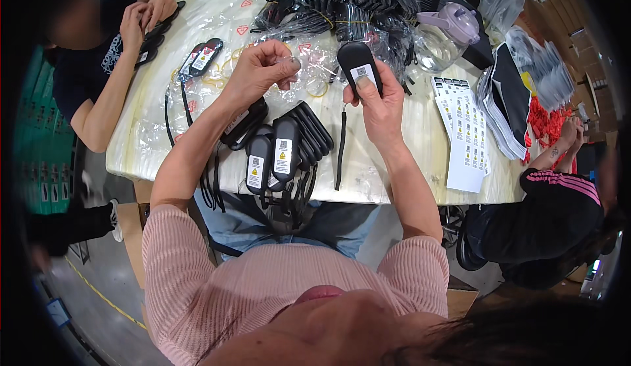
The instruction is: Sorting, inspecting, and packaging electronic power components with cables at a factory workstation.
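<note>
Right hand (382,103): fingers clasped a black device (355,53) | left hand (257,75): fingers pinched together, contents unclear | thumb pressure, I judged, risked skewing its label (361,71); dangling strap (341,149) risked snagging

Pale desk (365,174) here beneath the left hand (266,73), yellow-striped grey floor (121,270) down to that hand's left, green panels (49,142) farther left, brown cartons (578,17) far right!

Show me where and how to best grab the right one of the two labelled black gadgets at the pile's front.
Probably from above, pinching the long sides of that black gadget around its middle: it is long and narrow, lies with its label up, and the left gadget and the gadget stack crowd its sides.
</note>
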A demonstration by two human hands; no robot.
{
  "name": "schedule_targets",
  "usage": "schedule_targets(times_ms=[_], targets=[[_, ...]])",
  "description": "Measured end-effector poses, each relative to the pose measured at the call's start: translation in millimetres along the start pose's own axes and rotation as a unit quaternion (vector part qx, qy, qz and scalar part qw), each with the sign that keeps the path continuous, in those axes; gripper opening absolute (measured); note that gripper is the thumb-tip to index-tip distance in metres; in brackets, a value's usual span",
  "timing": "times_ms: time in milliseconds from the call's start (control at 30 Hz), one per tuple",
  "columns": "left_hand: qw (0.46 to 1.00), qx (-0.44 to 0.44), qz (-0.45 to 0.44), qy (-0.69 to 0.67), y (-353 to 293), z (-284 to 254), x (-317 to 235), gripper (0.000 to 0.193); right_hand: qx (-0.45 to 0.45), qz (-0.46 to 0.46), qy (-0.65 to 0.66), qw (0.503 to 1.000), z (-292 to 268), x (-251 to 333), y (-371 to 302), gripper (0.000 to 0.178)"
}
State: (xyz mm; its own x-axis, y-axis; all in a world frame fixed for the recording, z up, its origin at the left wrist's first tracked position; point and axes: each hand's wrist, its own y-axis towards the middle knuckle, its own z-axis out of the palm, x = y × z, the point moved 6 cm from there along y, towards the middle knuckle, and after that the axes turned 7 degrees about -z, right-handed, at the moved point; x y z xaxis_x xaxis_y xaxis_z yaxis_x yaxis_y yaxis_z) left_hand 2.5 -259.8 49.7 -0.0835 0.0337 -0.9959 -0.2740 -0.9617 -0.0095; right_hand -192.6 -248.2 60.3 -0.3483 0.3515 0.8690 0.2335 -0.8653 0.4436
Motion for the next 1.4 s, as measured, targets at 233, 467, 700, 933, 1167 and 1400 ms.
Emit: schedule_targets(times_ms=[233, 467, 700, 933, 1167, 1400], targets=[[0.995, 0.017, -0.081, -0.05, -5, 13, -3, 0.015, -0.026, -0.002, 0.012, 1.0, -2, 2, 1, 0.03], [0.998, -0.024, -0.061, -0.012, -2, 3, -3, 0.011, -0.043, -0.012, -0.003, 0.999, -5, 3, 1, 0.03], [0.908, -0.188, 0.255, 0.274, -20, 0, -31, 0.013, -0.038, 0.045, 0.089, 0.994, 3, 2, -1, 0.026], [0.717, -0.137, 0.468, 0.497, -40, 38, -53, 0.025, -0.021, 0.088, 0.127, 0.988, 3, -2, -1, 0.024], [0.965, 0.026, 0.178, 0.189, -21, 34, -32, 0.036, -0.054, 0.025, 0.0, 0.998, -8, 1, 3, 0.025], [0.998, 0.037, 0.032, 0.048, -11, 25, -11, 0.027, -0.02, 0.006, -0.033, 0.999, 1, 3, 1, 0.027]])
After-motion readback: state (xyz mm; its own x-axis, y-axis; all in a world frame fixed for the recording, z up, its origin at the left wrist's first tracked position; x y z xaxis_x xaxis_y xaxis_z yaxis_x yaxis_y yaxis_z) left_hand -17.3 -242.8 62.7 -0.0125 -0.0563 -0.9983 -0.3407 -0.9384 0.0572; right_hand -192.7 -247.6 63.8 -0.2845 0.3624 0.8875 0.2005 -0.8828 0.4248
